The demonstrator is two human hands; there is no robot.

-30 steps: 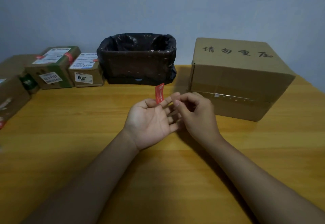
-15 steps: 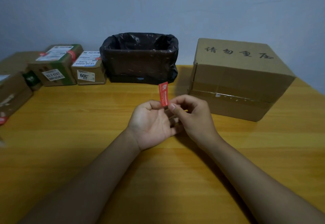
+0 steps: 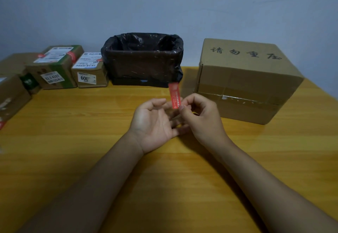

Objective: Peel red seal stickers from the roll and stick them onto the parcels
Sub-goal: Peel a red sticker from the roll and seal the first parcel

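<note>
**Hands: sticker held free above the table, ready for placement**

Right hand [image 3: 200, 117] pinches the lower end of one red seal sticker [image 3: 175, 95] between thumb and forefinger; the remaining fingers are curled. The sticker stands nearly upright, its upper part free in the air, which probably keeps the adhesive face from catching on skin or on the wooden table [image 3: 73, 150]. Left hand [image 3: 153, 121] lies palm up, fingers relaxed and gripping nothing, its fingertips beside the pinch, apparently steadying. No roll is visible.

Parcels: a large cardboard box [image 3: 245, 82] stands just right of the hands and shows no red seal on its visible faces, so it is the likely target. Small parcels [image 3: 54, 68] at far left already carry red seals. A black-lined bin [image 3: 142, 60] stands between the two groups, presumably for backing waste.
</note>
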